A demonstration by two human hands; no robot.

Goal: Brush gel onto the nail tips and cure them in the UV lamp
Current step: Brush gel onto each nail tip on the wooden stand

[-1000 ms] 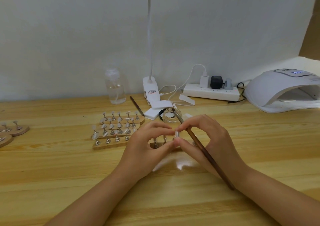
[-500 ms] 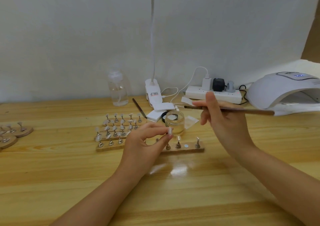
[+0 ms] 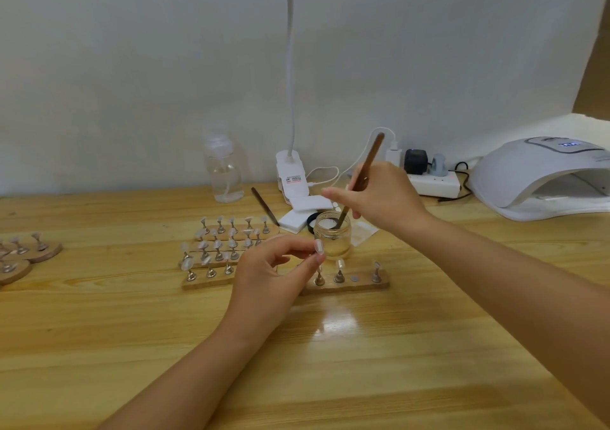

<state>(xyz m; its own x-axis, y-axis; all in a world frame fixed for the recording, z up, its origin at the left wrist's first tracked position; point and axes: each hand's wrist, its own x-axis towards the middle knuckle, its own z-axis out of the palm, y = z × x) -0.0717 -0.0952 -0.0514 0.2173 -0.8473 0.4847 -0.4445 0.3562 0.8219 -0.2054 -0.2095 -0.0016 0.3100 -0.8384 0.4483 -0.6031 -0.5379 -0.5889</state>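
Right hand [image 3: 379, 195] grips brown wooden brush [image 3: 363, 178], bristles dipped in clear glass gel jar [image 3: 331, 236] just beneath; left hand [image 3: 274, 264] pinches pale nail tip [image 3: 319, 246] nearby. Brushing, curing in white domed UV lamp [image 3: 541, 178] remain.

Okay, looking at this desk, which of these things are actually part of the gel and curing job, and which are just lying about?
In use:
- brush, held by the right hand, tip in the gel jar
- nail tip, pinched by the left hand
- wooden holder strip
- UV lamp

Lying about:
- clear pump bottle
- spare brush
- power strip
- desk lamp base
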